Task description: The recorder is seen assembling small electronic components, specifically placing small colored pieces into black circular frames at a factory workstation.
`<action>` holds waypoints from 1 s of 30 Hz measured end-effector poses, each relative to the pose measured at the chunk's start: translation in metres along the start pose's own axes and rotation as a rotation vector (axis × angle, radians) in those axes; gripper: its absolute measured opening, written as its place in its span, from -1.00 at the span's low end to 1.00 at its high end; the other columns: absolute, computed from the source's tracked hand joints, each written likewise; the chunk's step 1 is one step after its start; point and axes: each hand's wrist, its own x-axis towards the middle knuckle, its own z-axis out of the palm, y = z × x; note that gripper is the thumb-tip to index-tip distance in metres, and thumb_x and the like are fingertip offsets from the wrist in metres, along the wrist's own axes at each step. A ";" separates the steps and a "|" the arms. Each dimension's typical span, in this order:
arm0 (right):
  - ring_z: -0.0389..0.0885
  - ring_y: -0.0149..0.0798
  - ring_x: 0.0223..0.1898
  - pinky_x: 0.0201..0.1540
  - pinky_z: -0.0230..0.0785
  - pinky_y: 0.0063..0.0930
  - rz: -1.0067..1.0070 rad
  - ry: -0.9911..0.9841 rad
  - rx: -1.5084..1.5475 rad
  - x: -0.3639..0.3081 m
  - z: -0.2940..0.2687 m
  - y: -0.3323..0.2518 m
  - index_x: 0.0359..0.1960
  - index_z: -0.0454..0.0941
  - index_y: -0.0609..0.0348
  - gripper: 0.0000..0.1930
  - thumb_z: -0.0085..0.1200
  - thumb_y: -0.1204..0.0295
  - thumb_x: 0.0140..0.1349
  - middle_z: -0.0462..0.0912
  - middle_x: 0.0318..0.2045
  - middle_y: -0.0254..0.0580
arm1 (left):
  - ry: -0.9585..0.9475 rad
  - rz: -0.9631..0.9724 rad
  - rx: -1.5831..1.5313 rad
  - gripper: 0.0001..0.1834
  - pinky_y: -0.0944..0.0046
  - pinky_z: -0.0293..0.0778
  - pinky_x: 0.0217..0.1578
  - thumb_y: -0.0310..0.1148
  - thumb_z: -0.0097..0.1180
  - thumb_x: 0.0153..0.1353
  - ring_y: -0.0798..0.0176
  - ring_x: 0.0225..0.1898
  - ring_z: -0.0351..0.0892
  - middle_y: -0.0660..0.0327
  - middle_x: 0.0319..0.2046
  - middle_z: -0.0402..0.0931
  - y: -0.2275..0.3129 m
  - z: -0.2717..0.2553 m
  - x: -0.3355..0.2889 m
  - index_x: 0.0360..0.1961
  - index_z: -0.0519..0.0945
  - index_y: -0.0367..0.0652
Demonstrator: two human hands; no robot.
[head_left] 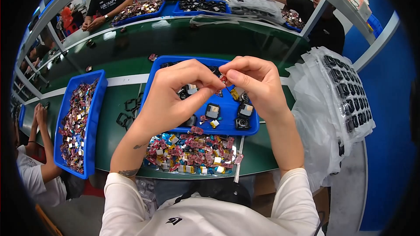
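Note:
Above a blue tray point(229, 126), my left hand point(173, 94) and my right hand point(260, 83) meet with fingertips pinched on a small red circuit board point(224, 80). The fingers cover most of it. Below it in the tray, a yellow-and-silver piece point(235, 94) shows beside my right hand. The tray holds several black watch-like cases point(213, 111), some with a pale square inside. A loose board with a white square point(214, 123) lies near them. Between the tray and my body is a spread pile of small red boards point(192, 153) with silver, yellow and blue pieces.
At left stands a blue tray point(90, 155) full of similar boards. Black frames point(124, 120) lie beside my left forearm. Stacked plastic trays of black cases point(350, 91) rise at right. Across the green belt point(188, 39), people work by more trays; another person's hands point(40, 114) are far left.

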 end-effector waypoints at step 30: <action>0.51 -0.54 -0.48 -0.40 0.37 -0.67 -0.087 0.133 -0.106 0.001 0.006 0.011 -0.53 0.53 0.23 -0.87 0.24 0.51 0.09 0.59 -0.53 -0.29 | 0.034 -0.232 0.065 -0.85 0.50 0.41 -0.46 -0.47 0.25 0.00 0.48 -0.46 0.53 0.22 -0.54 0.57 0.004 -0.005 -0.005 -0.42 0.61 -0.34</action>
